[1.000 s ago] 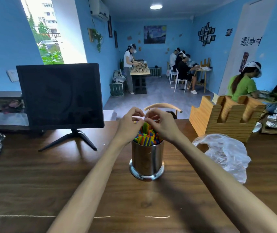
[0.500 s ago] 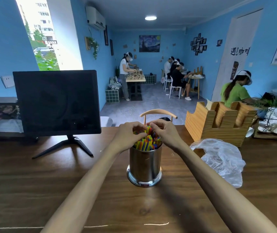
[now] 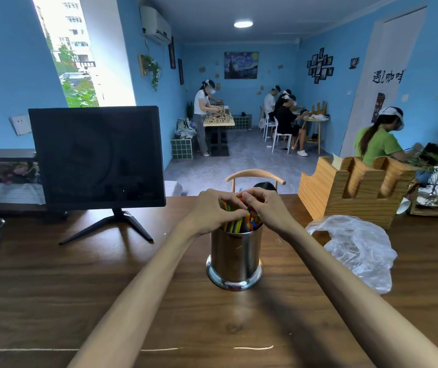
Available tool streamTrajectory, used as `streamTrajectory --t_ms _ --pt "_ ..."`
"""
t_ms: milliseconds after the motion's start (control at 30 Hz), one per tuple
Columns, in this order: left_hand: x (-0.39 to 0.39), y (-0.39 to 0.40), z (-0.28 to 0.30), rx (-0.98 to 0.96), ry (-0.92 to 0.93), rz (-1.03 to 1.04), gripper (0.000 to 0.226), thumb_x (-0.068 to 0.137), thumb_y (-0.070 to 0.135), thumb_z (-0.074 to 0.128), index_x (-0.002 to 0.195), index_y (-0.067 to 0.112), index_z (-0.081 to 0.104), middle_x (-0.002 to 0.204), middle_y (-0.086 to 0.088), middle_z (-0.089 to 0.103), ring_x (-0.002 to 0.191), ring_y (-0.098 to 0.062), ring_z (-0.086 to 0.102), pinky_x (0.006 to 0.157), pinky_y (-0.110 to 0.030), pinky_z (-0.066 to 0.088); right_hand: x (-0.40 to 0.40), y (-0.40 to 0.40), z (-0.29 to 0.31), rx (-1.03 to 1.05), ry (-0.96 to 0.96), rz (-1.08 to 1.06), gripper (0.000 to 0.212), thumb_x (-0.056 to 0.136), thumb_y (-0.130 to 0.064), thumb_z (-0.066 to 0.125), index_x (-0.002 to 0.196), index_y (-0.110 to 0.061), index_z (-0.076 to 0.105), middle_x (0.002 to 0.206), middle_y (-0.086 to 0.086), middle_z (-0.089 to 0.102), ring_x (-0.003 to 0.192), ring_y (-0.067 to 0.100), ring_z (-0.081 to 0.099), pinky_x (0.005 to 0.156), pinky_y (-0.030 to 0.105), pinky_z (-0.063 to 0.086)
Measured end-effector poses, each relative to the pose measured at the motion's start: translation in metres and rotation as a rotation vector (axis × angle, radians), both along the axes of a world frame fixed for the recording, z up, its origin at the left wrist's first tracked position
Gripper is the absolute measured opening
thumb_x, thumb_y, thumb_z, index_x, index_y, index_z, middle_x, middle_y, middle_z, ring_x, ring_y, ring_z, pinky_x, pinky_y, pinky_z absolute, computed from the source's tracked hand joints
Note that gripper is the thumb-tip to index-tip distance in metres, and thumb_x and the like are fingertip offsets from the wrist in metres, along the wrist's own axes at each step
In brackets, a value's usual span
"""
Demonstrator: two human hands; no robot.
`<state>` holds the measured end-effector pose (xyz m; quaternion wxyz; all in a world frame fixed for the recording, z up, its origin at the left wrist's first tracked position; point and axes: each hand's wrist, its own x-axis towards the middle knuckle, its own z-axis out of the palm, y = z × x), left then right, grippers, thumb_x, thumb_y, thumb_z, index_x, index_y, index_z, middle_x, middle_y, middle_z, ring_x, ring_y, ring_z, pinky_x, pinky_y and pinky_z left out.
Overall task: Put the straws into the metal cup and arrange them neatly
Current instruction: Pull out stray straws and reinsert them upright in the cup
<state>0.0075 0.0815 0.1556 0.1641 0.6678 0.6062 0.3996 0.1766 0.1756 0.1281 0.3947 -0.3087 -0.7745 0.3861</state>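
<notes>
Progress check, head view only. The bundle of multicoloured plastic straws [image 3: 239, 221] is already standing inside the shiny cylindrical metal cup [image 3: 235, 257], which sits upright on the dark wood-grain tabletop [image 3: 79, 288], directly under both sets of fingers. No loose straws visible on the table around the cup, so the loading part looks done, as far as can be seen.

Left hand [image 3: 212, 211] comes in from the cup's left side; its fingers are curled over the straw tops and the thumb presses in against the near side of the bundle. Right hand [image 3: 264, 208] mirrors it from the right, fingers bent and bunched over the straw tips. Fingertips of the two hands nearly meet above the far side of the bundle. Whether the right one is pinching a single straw or just nudging the bunch: can't tell, tips hide it.

The straws lean at mixed angles below the fingers, esp. near the left thumb, so prob. the tidying stage is in hand and not finished: evening out tops, getting them upright.

Crumpled clear plastic bag [image 3: 358, 251] lies to the right of the right wrist, well apart from the cup, seemingly emptied.
</notes>
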Motion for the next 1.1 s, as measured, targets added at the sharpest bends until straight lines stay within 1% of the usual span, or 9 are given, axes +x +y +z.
streamTrajectory --t_ms 67,167,267,400,533,633,767,933,1100 --pt "0.003 0.001 0.002 0.054 0.172 0.042 0.015 0.079 0.035 0.081 0.094 0.035 0.081 0.089 0.008 0.074 0.085 -0.005 0.065 0.082 -0.032 0.056 0.000 -0.001 0.000 -0.003 0.007 -0.002 0.023 0.103 -0.027 0.057 0.111 -0.016 0.075 0.106 -0.004 0.074 0.104 0.011 0.068 0.097 0.039 0.056" --pt "0.010 0.001 0.007 0.081 0.416 0.104 0.026 0.080 0.036 0.079 0.106 0.035 0.079 0.098 -0.004 0.073 0.090 -0.018 0.063 0.083 -0.033 0.051 0.001 -0.002 -0.002 0.000 0.014 -0.009 0.022 0.103 -0.027 0.057 0.112 -0.017 0.074 0.108 -0.002 0.073 0.105 0.012 0.068 0.097 0.040 0.056" --pt "0.014 0.000 0.004 0.123 0.439 0.132 0.023 0.083 0.038 0.078 0.105 0.034 0.079 0.097 -0.005 0.072 0.090 -0.020 0.061 0.085 -0.034 0.045 0.002 -0.003 -0.004 -0.007 0.022 -0.009 0.022 0.103 -0.028 0.057 0.113 -0.017 0.074 0.109 -0.001 0.073 0.106 0.013 0.068 0.097 0.041 0.056" --pt "0.011 0.000 -0.004 0.189 0.388 0.179 0.016 0.084 0.044 0.077 0.100 0.040 0.079 0.090 0.003 0.067 0.082 -0.008 0.049 0.076 -0.027 0.033 0.003 -0.004 -0.002 -0.002 0.004 0.007 0.025 0.104 -0.029 0.056 0.117 -0.015 0.072 0.112 -0.001 0.072 0.108 0.011 0.067 0.098 0.037 0.056" --pt "0.010 -0.002 -0.003 0.288 0.420 0.142 0.017 0.083 0.037 0.080 0.099 0.031 0.081 0.104 0.008 0.073 0.102 -0.014 0.052 0.083 -0.030 0.043 0.003 -0.004 -0.002 0.000 0.003 0.002 0.027 0.104 -0.030 0.056 0.118 -0.014 0.071 0.112 0.000 0.072 0.107 0.011 0.067 0.097 0.038 0.057" --pt "0.011 -0.005 0.006 0.320 0.303 0.198 0.014 0.085 0.035 0.079 0.099 0.034 0.080 0.094 0.011 0.072 0.094 -0.008 0.052 0.081 -0.033 0.046 0.002 -0.004 -0.003 -0.005 0.004 0.001 0.024 0.104 -0.031 0.056 0.115 -0.016 0.072 0.110 0.001 0.072 0.107 0.013 0.068 0.097 0.041 0.057" --pt "0.003 -0.008 0.031 0.317 0.003 0.153 0.012 0.088 0.024 0.078 0.098 0.032 0.077 0.087 0.021 0.072 0.089 0.011 0.063 0.087 -0.021 0.051 0.004 -0.008 0.006 -0.022 -0.029 0.034 0.024 0.105 -0.032 0.053 0.115 -0.021 0.072 0.112 -0.005 0.070 0.108 0.009 0.065 0.098 0.036 0.055" --pt "-0.015 -0.003 0.043 0.238 -0.195 0.100 0.013 0.087 0.013 0.080 0.097 0.021 0.075 0.096 0.004 0.078 0.094 -0.008 0.073 0.095 -0.035 0.057 0.005 -0.015 0.015 0.003 -0.062 0.109 0.034 0.106 -0.042 0.046 0.121 -0.025 0.071 0.115 -0.009 0.071 0.112 0.006 0.064 0.101 0.034 0.051" --pt "-0.012 -0.001 0.039 0.058 -0.165 -0.008 0.015 0.084 0.006 0.081 0.094 0.015 0.076 0.094 -0.006 0.077 0.084 -0.006 0.071 0.081 -0.019 0.055 0.003 -0.017 0.013 0.017 -0.096 0.156 0.031 0.102 -0.041 0.057 0.121 -0.021 0.072 0.121 -0.005 0.069 0.114 0.008 0.062 0.101 0.033 0.050"
